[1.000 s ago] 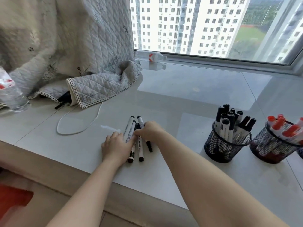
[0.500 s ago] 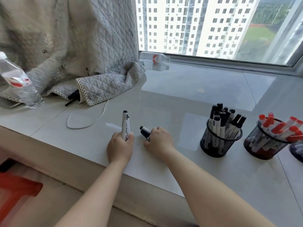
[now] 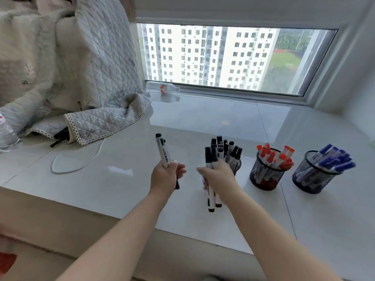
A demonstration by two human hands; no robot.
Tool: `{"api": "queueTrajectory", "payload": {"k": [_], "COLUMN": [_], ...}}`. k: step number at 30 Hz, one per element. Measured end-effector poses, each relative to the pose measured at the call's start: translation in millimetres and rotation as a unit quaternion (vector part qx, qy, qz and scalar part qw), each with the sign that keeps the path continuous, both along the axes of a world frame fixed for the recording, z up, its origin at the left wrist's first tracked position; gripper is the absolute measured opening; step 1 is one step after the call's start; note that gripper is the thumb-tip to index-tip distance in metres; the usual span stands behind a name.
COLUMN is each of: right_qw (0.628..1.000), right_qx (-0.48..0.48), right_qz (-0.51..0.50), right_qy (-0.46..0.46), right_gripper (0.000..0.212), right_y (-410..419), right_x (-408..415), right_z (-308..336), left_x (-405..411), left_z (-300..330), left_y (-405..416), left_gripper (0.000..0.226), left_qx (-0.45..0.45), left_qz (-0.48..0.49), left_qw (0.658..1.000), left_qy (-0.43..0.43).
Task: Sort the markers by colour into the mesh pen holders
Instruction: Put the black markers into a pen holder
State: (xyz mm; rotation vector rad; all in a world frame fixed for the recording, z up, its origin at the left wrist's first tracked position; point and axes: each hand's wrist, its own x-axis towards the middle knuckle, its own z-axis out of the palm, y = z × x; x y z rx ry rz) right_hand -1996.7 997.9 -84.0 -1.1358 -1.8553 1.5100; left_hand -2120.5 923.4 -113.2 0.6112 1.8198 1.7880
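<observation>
Daylight floods in from my window [image 3: 233, 57] at twelve o'clock, glaring off the glossy sill [image 3: 203, 118]; edges bow wide-angle, blurring at nine o'clock.

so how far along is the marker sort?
Nearly done. Red holder and blue holder are filled; the black holder holds many. In hand: left hand grips two black markers, right hand a bunch. Left: drop these in.

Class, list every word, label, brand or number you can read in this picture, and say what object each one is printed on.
Nothing can be read with certainty.
Marker in the left hand: dark print along the barrel, too blurred to read.
Markers in the right hand: dark marks, unreadable.
Bottle on the sill: red and white label, too small to read.
Bottle at the left edge: label blurred.
</observation>
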Motion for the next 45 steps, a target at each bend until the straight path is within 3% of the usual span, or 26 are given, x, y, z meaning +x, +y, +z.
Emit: {"api": "queueTrajectory", "payload": {"k": [5,11,15,20,24,30,35,38,41,43,45], "right_qw": [0.980,0.927,0.916,0.904,0.918,0.940,0.963,0.961,0.947,0.937,0.934], "right_qx": [-0.004,0.099,0.087,0.026,0.052,0.053,0.107,0.124,0.227,0.316,0.345], "right_qz": [-0.109,-0.260,-0.275,-0.267,-0.254,-0.238,-0.180,-0.170,-0.167,-0.121,-0.086], "right_qy": [0.166,0.252,0.277,0.333,0.299,0.239,0.169,0.180,0.157,0.088,0.025], "right_gripper": [0.028,0.022,0.017,0.009,0.011,0.010,0.026,0.037,0.056,0.049,0.035], "right_y": [15.9,52.8,63.2,68.4,69.0,65.3,56.8,58.9,66.7,70.3,69.4], "right_x": [43.2,52.5,45.5,28.4,18.3,9.7,11.6,17.2,23.7,25.8,26.7], "right_z": [45.8,60.2,44.7,29.8,21.5,-0.2,-25.7,-21.8,-7.1,-3.6,-8.7], "left_x": [19.2,28.2,35.7,48.8,55.6,61.1,62.1,60.9,61.8,63.8,65.6], "left_z": [17.8,29.9,36.7,42.6,42.4,39.8,38.5,38.6,34.8,30.8,26.8], "left_y": [22.3,44.5,62.1,81.1,89.5,93.2,90.7,88.9,90.0,90.4,90.0], "left_gripper": [0.014,0.031,0.035,0.037,0.042,0.037,0.035,0.035,0.034,0.030,0.021], "left_qx": [0.027,0.072,0.112,0.143,0.138,0.154,0.176,0.178,0.159,0.149,0.153], "left_qz": [-0.020,-0.022,-0.005,0.013,0.047,0.053,0.059,0.049,0.050,0.043,0.026], "left_qw": [0.999,0.991,0.977,0.971,0.980,0.979,0.977,0.977,0.983,0.986,0.987], "left_qy": [0.036,-0.109,-0.181,-0.190,-0.136,-0.126,-0.105,-0.102,-0.075,-0.058,-0.051]}}
